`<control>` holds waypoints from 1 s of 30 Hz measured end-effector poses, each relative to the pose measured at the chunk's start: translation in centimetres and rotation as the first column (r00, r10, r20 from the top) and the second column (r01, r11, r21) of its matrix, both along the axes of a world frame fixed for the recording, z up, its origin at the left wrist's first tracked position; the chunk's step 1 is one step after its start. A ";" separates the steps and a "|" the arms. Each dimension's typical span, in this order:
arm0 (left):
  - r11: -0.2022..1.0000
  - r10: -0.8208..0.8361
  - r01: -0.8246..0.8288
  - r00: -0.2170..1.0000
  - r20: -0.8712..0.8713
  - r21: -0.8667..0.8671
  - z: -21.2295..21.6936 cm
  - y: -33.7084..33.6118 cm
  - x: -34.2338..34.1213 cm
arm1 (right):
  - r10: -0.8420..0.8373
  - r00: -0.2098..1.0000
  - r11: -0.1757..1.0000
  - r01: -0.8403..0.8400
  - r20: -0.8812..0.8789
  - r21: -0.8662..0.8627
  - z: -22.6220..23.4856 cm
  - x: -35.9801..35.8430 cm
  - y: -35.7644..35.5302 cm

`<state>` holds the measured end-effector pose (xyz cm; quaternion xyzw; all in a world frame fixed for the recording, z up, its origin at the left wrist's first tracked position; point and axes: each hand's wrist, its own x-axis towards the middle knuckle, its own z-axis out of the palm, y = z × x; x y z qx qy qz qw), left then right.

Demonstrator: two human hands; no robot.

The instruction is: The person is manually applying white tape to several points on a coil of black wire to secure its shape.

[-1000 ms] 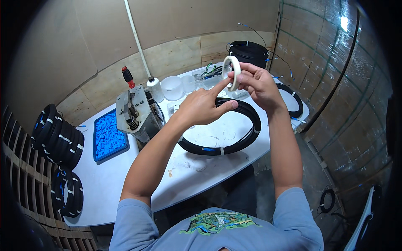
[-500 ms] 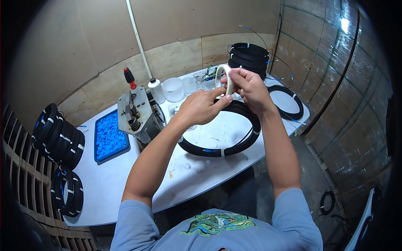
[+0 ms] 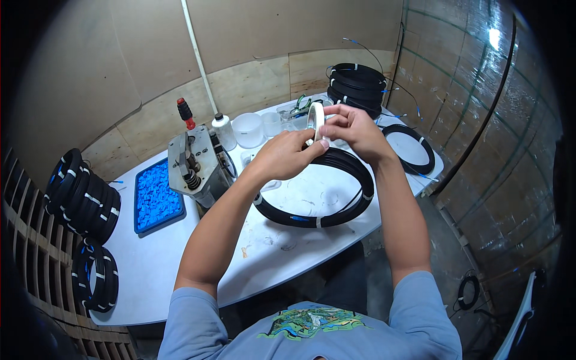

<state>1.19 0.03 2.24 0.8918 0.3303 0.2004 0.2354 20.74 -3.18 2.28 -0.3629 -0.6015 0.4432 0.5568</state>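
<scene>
A white roll of tape (image 3: pixel 315 117) is held upright above the white table (image 3: pixel 156 264), edge-on to me. My right hand (image 3: pixel 354 129) grips it from the right side. My left hand (image 3: pixel 288 155) pinches its lower edge with thumb and fingers. Below both hands a large black cable coil (image 3: pixel 354 207) with white tape bands lies flat on the table.
A metal hand press with a red knob (image 3: pixel 192 162) stands left of the coil, beside a blue tray of small blue parts (image 3: pixel 156 195). Clear plastic cups (image 3: pixel 249 129) and a white bottle (image 3: pixel 223 131) sit behind. More black coils: stacked far back (image 3: pixel 358 81), flat at right (image 3: pixel 411 149), on racks at left (image 3: pixel 84 195).
The tape roll has turned from facing me to edge-on and dropped slightly. Both hands stayed on it, above the coil.
</scene>
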 end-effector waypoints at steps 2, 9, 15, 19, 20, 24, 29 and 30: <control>1.000 -0.008 0.008 0.999 -0.033 -0.019 0.6 -0.3 0.2 | -0.092 0.995 0.993 0.090 -0.024 -0.076 0.2 1.1 1.1; 0.999 -0.030 0.032 0.998 0.048 -0.023 -0.3 0.4 0.1 | -0.048 0.947 0.987 -0.003 -0.319 -0.158 0.6 0.3 1.3; 0.998 -0.040 0.044 0.995 0.092 -0.033 -0.6 1.0 0.1 | 0.037 0.999 0.998 -0.036 0.031 -0.048 -0.5 1.2 1.6; 0.997 -0.076 0.077 0.994 0.077 -0.009 -0.7 0.7 0.1 | -0.090 0.956 0.987 0.048 -0.278 -0.153 0.3 0.8 2.1; 0.998 -0.064 0.065 0.994 0.091 -0.005 -0.5 0.3 0.0 | -0.083 0.957 0.987 0.042 -0.279 -0.152 0.5 0.3 1.8; 0.996 -0.083 0.085 0.986 0.144 -0.010 -0.8 0.6 -0.3 | 0.044 0.988 0.993 -0.059 -0.147 -0.100 0.2 -0.4 0.8; 0.996 -0.086 0.089 0.993 0.076 -0.032 -0.7 0.7 0.0 | -0.034 0.912 0.990 -0.026 -0.410 -0.138 0.6 1.0 2.3; 0.995 -0.091 0.094 0.989 0.115 -0.023 -0.7 0.6 0.0 | 0.002 0.873 0.990 -0.071 -0.488 -0.123 0.6 1.0 2.5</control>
